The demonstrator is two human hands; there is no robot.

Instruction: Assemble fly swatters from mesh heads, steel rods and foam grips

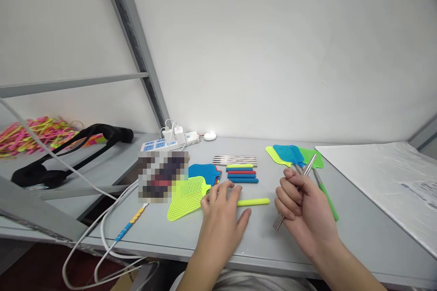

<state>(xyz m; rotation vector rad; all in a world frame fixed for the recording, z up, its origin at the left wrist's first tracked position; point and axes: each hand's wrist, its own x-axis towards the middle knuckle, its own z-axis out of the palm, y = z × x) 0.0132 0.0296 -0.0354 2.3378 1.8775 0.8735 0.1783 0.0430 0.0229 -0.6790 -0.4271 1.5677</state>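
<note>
My right hand (pixel 303 209) is closed in a fist around a shiny metal rod (pixel 310 164), whose ends stick out above and below the fingers. Whether it is one rod or two side by side, I cannot tell. My left hand (pixel 220 216) lies over the table, fingers bent and thumb apart, at the neck of a yellow-green fly swatter head (pixel 187 198). A yellow-green handle grip (pixel 254 202) shows just beyond that hand. Blue swatter heads (pixel 204 173) lie behind the yellow-green one. Several loose grips (pixel 242 176) in blue, red and yellow-green sit beside several metal rods (pixel 235 160).
Swatters with rods attached (pixel 287 153) lie back right, one with a green grip (pixel 328 202). A white-wrapped flat package (pixel 378 173) covers the right side. A power strip (pixel 160 144), white cables (pixel 102 232), a blurred patch (pixel 162 177) and a black strap-like frame (pixel 102 145) are left.
</note>
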